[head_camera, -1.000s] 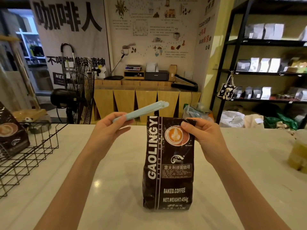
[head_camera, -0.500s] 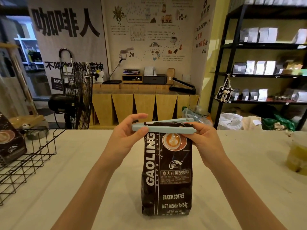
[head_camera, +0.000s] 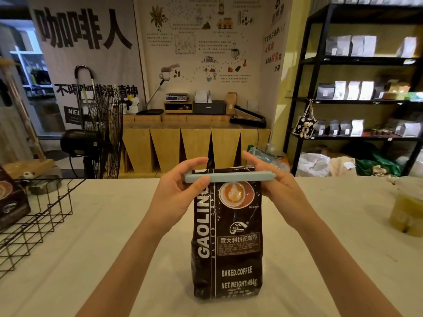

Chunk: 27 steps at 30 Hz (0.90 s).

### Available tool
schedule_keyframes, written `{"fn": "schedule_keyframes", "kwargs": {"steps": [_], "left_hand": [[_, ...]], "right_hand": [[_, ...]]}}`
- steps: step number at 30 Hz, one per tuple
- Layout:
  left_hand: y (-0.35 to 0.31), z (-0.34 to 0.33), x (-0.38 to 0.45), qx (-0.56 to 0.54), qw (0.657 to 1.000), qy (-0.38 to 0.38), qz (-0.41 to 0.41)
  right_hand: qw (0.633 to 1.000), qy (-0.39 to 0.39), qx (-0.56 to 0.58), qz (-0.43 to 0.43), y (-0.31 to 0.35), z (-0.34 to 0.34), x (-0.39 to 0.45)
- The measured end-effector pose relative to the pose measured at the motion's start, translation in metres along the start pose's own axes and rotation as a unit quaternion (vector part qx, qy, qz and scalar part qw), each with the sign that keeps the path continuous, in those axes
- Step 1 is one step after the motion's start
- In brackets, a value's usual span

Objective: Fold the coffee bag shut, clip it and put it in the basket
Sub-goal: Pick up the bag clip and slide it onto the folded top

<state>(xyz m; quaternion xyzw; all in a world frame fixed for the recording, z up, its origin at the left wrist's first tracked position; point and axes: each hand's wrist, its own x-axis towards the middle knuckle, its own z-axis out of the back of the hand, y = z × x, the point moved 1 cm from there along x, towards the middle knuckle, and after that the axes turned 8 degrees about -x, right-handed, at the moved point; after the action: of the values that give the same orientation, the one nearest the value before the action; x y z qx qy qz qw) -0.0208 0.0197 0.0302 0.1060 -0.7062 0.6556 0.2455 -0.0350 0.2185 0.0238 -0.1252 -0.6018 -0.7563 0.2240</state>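
While the coffee bag [head_camera: 227, 236] stands upright mid-table, clip [head_camera: 229, 176] level across its folded top, left hand [head_camera: 180, 191] and right hand [head_camera: 278, 191] pinch the clip's ends; basket [head_camera: 34, 216] far left, nearer the left hand.

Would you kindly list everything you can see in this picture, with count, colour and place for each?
coffee bag: one, dark brown, upright mid-table
clip: one, pale blue, level across the bag's folded top
basket: one, black wire, left on the table
second coffee bag: one, dark brown, in the basket
table: one, whitish, foreground
yellowish container: one, blurred, right table edge
fan: one, black, behind the table at left
shelf unit: one, black, right, holding many pale and dark bags
left hand: grip on the clip's left end
right hand: grip on the clip's right end
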Motion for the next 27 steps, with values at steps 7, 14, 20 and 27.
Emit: {"fn": "schedule_keyframes", "kwargs": {"steps": [7,14,20,27], "left_hand": [[0.002,-0.002,0.0,0.01,1.0,-0.021,-0.01],[0.003,-0.005,-0.002,0.005,0.999,-0.042,-0.021],[0.002,-0.007,-0.003,0.002,0.998,-0.051,-0.022],[-0.001,-0.003,-0.003,0.028,0.999,-0.034,-0.011]], "right_hand": [[0.996,-0.009,0.07,-0.052,0.004,0.02,0.007],[1.0,-0.015,-0.016,-0.018,0.0,0.022,-0.001],[1.0,-0.026,-0.011,-0.013,-0.006,0.021,0.0],[0.999,-0.043,-0.006,0.017,-0.002,0.017,0.001]]}}
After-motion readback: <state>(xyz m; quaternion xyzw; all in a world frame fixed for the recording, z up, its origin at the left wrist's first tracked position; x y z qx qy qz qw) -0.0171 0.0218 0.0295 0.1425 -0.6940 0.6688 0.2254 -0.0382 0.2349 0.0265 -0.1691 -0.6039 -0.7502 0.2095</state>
